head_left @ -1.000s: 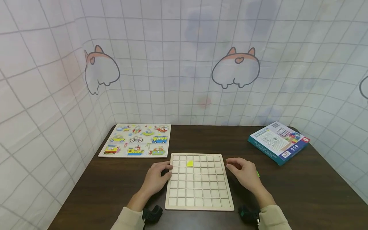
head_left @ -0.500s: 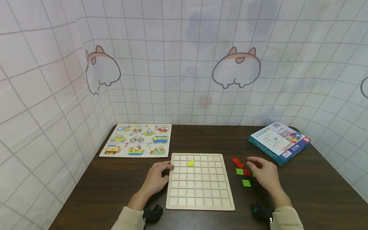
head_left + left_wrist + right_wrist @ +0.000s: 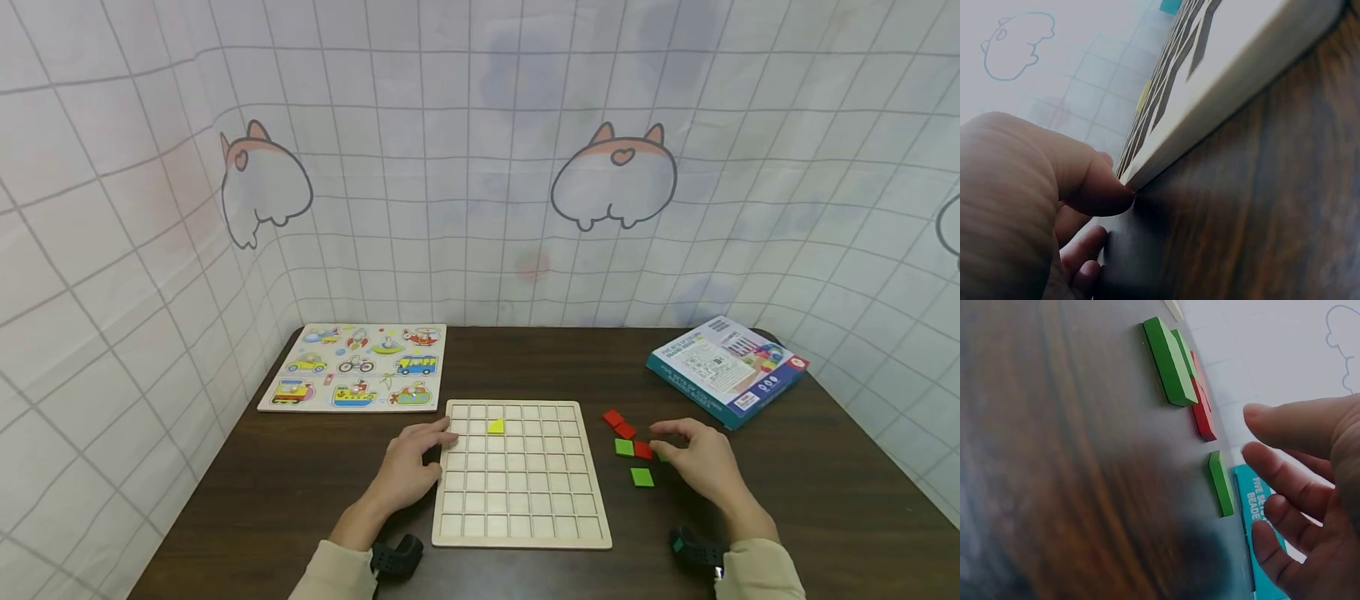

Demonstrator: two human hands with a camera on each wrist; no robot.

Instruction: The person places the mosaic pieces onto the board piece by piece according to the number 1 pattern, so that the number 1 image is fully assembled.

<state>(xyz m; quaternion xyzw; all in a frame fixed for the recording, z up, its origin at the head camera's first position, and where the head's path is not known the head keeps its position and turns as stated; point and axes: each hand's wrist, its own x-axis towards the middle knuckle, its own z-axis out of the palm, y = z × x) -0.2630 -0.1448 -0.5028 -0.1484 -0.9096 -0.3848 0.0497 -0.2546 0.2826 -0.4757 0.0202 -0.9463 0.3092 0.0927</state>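
A pale wooden grid board (image 3: 517, 482) lies flat in the middle of the table. One small yellow piece (image 3: 496, 427) sits in its second row. My left hand (image 3: 405, 468) rests at the board's left edge, index finger reaching over the rim; in the left wrist view the thumb (image 3: 1100, 190) touches the board's side. Right of the board lie red tiles (image 3: 642, 450) and green tiles (image 3: 642, 477). Just above them is my right hand (image 3: 701, 460), thumb and fingers apart. One green tile (image 3: 1222, 484) lies close to its fingertips, partly hidden by the hand in the head view.
A picture puzzle board (image 3: 352, 367) with vehicles lies at the back left. At the back right is a blue-green box (image 3: 727, 371). A white gridded curtain (image 3: 480, 208) surrounds the dark wooden table (image 3: 300, 500) at the back and sides.
My right hand has moved right, from beside the board's edge to over the tiles, uncovering several red and green ones. The left hand stays at the board.
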